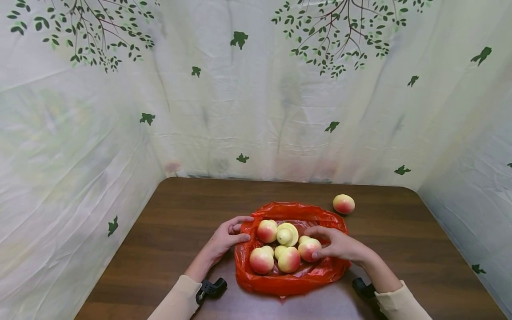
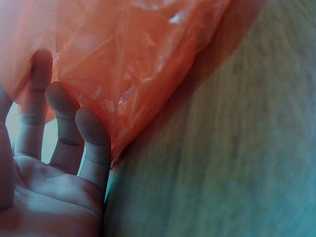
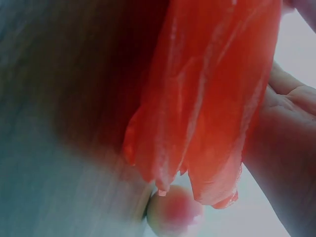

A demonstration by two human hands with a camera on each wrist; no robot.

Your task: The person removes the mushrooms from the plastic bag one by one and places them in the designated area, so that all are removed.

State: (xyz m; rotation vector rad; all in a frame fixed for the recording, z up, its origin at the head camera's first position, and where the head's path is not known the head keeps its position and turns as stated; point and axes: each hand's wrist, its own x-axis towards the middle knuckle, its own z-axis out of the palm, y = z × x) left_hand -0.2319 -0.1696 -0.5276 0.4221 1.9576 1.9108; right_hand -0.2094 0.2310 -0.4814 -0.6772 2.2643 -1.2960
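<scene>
A red plastic bag [image 1: 276,284] lies on the table with its mouth spread wide, holding several yellow-and-red peaches [image 1: 262,261]. Among them sits a pale yellow fruit with a rounded knob [image 1: 286,234]. My left hand [image 1: 222,238] is at the bag's left side, fingers spread and loosely bent. In the left wrist view its fingertips [image 2: 91,123] touch the bag's outside. Reaching over the right rim, my right hand [image 1: 340,244] holds a peach [image 1: 310,250] between thumb and fingers inside the bag. The right wrist view has the bag's folds covering those fingers.
One more peach [image 1: 344,204] lies outside the bag, behind its right rear corner. The brown wooden table [image 1: 192,200] ends at a pale curtain [image 1: 260,111] with leaf prints, which also hangs along both sides.
</scene>
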